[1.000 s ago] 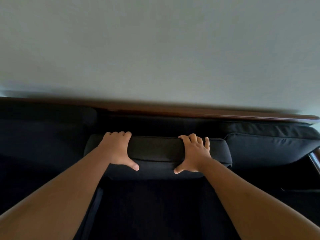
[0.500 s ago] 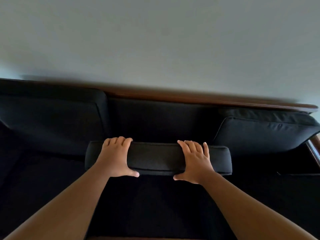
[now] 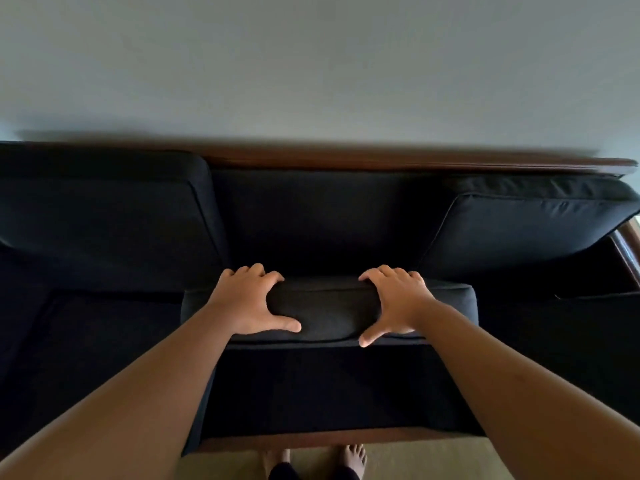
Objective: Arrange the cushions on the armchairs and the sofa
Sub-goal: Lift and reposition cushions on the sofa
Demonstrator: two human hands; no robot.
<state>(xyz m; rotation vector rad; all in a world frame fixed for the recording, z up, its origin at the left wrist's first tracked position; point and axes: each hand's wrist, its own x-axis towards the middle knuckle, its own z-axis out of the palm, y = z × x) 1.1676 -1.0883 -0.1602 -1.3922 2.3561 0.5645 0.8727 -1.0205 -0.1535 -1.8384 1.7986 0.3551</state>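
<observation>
A dark cushion (image 3: 329,315) lies lengthwise across the middle of the dark sofa seat (image 3: 311,386), in front of the bare middle section of the backrest (image 3: 322,216). My left hand (image 3: 249,303) grips its left half. My right hand (image 3: 398,303) grips its right half. On both hands the fingers curl over the cushion's far edge and the thumbs spread across its near face. A back cushion (image 3: 104,209) stands at the left of the sofa, and another (image 3: 526,220) leans at the right.
The sofa's wooden top rail (image 3: 381,161) runs along a plain grey wall. A wooden armrest (image 3: 628,247) shows at the far right. My bare feet (image 3: 349,459) stand on a tan floor (image 3: 433,459) just in front of the sofa's front edge.
The view has tipped downward, so the sofa's front edge, floor and feet now show. Both hands stay on the cushion, with thumbs spread wider across its near face.
</observation>
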